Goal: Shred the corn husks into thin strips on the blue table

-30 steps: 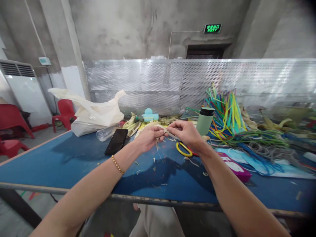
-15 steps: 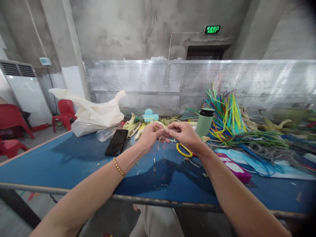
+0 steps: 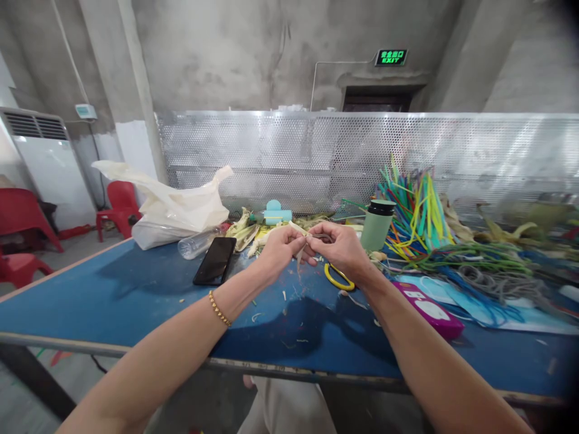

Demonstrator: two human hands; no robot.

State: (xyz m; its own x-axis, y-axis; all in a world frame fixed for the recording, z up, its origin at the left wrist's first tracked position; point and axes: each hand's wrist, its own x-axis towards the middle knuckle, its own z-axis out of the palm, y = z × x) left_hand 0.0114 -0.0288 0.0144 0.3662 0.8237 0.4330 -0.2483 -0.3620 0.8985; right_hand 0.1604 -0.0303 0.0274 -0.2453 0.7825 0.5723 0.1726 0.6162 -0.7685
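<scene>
A pale strip of corn husk (image 3: 299, 255) is pinched between my two hands above the blue table (image 3: 149, 307). My left hand (image 3: 279, 250) is closed on it with thumb and fingers, and one end hangs down below the fingertips. Right beside it, my right hand (image 3: 339, 247) grips the strip too, and the fingertips of both hands nearly meet. Part of the strip is hidden behind the fingers. Just under my right hand lies a yellow-handled pair of scissors (image 3: 332, 281), its blades out of sight. Pale husks (image 3: 244, 232) lie heaped behind my left hand.
A black phone (image 3: 215, 260), a clear plastic bottle (image 3: 193, 246) and a white plastic bag (image 3: 181, 208) are on the left. To the right stand a green flask (image 3: 376, 228), a purple box (image 3: 432, 310), coloured strips (image 3: 423, 211) and cords (image 3: 479, 259). A perforated metal screen (image 3: 253, 144) rises behind.
Both hands stay together on the strip with small finger shifts. My left hand has turned slightly, and the hanging end shows more. The view has moved a little.
</scene>
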